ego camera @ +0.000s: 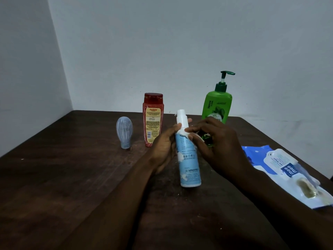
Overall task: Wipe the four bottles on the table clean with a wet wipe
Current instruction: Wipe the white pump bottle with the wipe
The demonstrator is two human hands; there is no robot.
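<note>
Pale-blue bottle stands upright at mid-table, gripped around its upper half by the left hand. Right hand pinches a white wet wipe against its neck. Red bottle, green pump bottle and grey bottle stand behind.

- Dim, cool, even light; the dark table swallows detail, soft shadows only.
- Near the table's front edge, forearms go murky and soft.
- Beyond the table, wall lines bow from wide-angle distortion.
</note>
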